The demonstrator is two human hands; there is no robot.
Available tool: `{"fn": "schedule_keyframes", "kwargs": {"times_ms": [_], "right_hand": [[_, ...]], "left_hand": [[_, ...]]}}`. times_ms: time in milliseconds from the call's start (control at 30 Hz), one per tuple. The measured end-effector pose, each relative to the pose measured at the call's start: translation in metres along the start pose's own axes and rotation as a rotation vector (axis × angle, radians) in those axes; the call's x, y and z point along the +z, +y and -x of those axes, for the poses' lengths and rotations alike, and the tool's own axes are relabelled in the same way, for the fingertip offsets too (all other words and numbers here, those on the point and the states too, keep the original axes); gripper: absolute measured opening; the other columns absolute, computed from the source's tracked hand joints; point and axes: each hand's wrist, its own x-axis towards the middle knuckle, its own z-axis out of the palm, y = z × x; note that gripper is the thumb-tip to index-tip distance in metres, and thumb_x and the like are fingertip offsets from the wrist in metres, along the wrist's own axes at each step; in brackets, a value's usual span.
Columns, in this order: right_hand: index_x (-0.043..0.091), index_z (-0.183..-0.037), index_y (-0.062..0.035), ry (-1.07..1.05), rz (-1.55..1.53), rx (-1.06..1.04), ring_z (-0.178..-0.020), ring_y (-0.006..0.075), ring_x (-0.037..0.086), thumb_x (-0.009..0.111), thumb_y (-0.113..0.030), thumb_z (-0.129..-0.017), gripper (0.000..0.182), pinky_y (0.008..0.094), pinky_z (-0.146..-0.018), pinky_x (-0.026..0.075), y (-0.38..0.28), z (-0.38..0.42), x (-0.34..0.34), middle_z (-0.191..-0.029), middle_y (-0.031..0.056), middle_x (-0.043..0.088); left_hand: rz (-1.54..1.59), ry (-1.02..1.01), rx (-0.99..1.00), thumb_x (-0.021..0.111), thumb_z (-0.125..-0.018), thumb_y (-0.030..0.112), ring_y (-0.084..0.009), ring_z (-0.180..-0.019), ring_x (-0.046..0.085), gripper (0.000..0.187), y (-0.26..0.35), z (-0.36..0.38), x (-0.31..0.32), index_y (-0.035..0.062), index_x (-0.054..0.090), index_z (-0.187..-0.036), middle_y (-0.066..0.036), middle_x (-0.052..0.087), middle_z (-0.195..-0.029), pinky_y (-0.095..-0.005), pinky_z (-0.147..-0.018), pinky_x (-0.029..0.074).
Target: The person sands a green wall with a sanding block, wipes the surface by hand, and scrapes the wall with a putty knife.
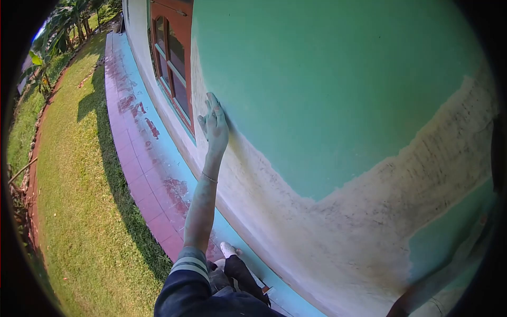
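Observation:
My left hand (215, 121) is raised against the house wall, beside the ragged edge between the green paint (317, 95) and the bare whitish band (369, 216). Its fingers look stretched out, and pale dust seems to coat the hand and forearm. Whether anything lies between the palm and the wall is hidden. At the lower right my right forearm (443, 282) reaches along the wall towards the dark edge of the view. The right hand there is too shadowed to make out its fingers.
A wooden-framed window (171, 63) stands left of my left hand. Below runs a ledge with pink tiles (140, 169) and a light blue strip (171, 158), its paint worn. Grass (79, 211) borders it. My shoe (228, 249) is on the ledge.

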Motion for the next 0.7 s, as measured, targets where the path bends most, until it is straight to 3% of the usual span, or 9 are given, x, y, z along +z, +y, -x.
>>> {"fn": "schedule_keyframes", "kwargs": {"times_ms": [167, 233, 300, 367, 433, 533, 600, 667, 700], "right_hand": [[0.057, -0.143, -0.0082, -0.012, -0.019, 0.005, -0.149, 0.0394, 0.034, 0.053, -0.051, -0.1, 0.061, 0.063, -0.122, 0.02, -0.001, 0.003, -0.001, -0.158, 0.0232, 0.04], [0.057, -0.143, -0.0082, -0.018, -0.018, -0.001, -0.149, 0.0394, 0.034, 0.053, -0.051, -0.1, 0.061, 0.063, -0.122, 0.02, -0.001, 0.004, 0.001, -0.158, 0.0232, 0.04], [0.057, -0.143, -0.0081, -0.033, -0.033, -0.012, -0.149, 0.0394, 0.034, 0.053, -0.051, -0.1, 0.061, 0.063, -0.122, 0.02, -0.004, 0.007, -0.001, -0.158, 0.0232, 0.04], [0.057, -0.143, -0.0081, -0.055, -0.043, -0.023, -0.149, 0.0394, 0.034, 0.053, -0.051, -0.1, 0.061, 0.063, -0.122, 0.02, -0.004, 0.011, 0.002, -0.158, 0.0233, 0.04], [0.057, -0.143, -0.008, -0.074, -0.073, -0.048, -0.149, 0.0394, 0.034, 0.053, -0.051, -0.1, 0.061, 0.063, -0.122, 0.02, -0.004, 0.011, 0.004, -0.158, 0.0233, 0.041], [0.059, -0.14, -0.0077, -0.047, -0.084, -0.039, -0.147, 0.0395, 0.036, 0.053, -0.051, -0.1, 0.059, 0.0629, -0.121, 0.022, -0.002, 0.013, 0.009, -0.157, 0.0237, 0.042], [0.06, -0.139, -0.0078, -0.033, -0.087, -0.034, -0.147, 0.0397, 0.037, 0.053, -0.051, -0.099, 0.06, 0.0629, -0.121, 0.023, -0.001, 0.013, 0.011, -0.156, 0.0238, 0.043], [0.06, -0.14, -0.0082, -0.033, -0.069, -0.034, -0.146, 0.0399, 0.038, 0.053, -0.053, -0.099, 0.061, 0.0631, -0.121, 0.024, -0.002, 0.011, 0.011, -0.156, 0.0237, 0.043], [0.059, -0.14, -0.0085, -0.032, -0.05, -0.032, -0.146, 0.04, 0.038, 0.053, -0.054, -0.099, 0.061, 0.0631, -0.12, 0.024, -0.001, 0.012, 0.011, -0.156, 0.0236, 0.043]], "left_hand": [[0.011, -0.075, -0.114, 0.022, -0.113, 0.043, -0.0297, -0.155, 0.026, 0.061, -0.006, -0.069, -0.028, 0.006, 0.032, -0.159, -0.017, 0.05, -0.154, -0.0477, -0.124, -0.003], [0.036, -0.041, 0.044, 0.027, -0.114, 0.038, -0.0279, -0.153, 0.032, 0.057, 0.012, -0.01, -0.019, 0.0057, 0.028, -0.161, -0.016, 0.036, -0.163, -0.0485, -0.126, 0.002], [-0.102, -0.086, 0.037, 0.025, -0.113, 0.037, -0.0325, -0.155, 0.026, 0.057, -0.005, 0.048, -0.002, 0.0073, 0.025, -0.162, -0.013, 0.035, -0.165, -0.05, -0.126, 0.001], [-0.076, -0.044, 0.022, 0.029, -0.113, 0.039, -0.0343, -0.154, 0.027, 0.057, -0.006, 0.037, -0.003, 0.0059, 0.03, -0.16, -0.017, 0.041, -0.161, -0.0476, -0.126, 0.003], [-0.025, -0.025, -0.006, 0.027, -0.113, 0.036, -0.039, -0.154, 0.025, 0.057, -0.006, -0.021, -0.012, 0.0018, 0.031, -0.159, -0.019, 0.035, -0.163, -0.0459, -0.125, -0.003], [0.208, -0.146, -0.262, 0.028, -0.114, 0.034, -0.0357, -0.153, 0.027, 0.055, 0.0, -0.078, -0.038, 0.002, 0.034, -0.158, -0.017, 0.038, -0.162, -0.0405, -0.126, 0.007], [0.047, -0.055, -0.064, 0.028, -0.114, 0.033, -0.0332, -0.153, 0.028, 0.054, 0.023, -0.057, -0.029, 0.0024, 0.033, -0.158, -0.016, 0.039, -0.162, -0.0378, -0.125, 0.012], [-0.061, -0.106, -0.025, 0.02, -0.114, 0.039, -0.0259, -0.155, 0.025, 0.06, 0.046, 0.008, -0.022, 0.0019, 0.024, -0.161, -0.01, 0.029, -0.168, -0.0453, -0.127, -0.002], [0.054, -0.126, 0.043, 0.027, -0.113, 0.03, -0.0304, -0.156, 0.022, 0.056, 0.008, 0.032, -0.01, -0.0008, 0.025, -0.16, -0.017, 0.03, -0.166, -0.0481, -0.126, -0.005]]}}
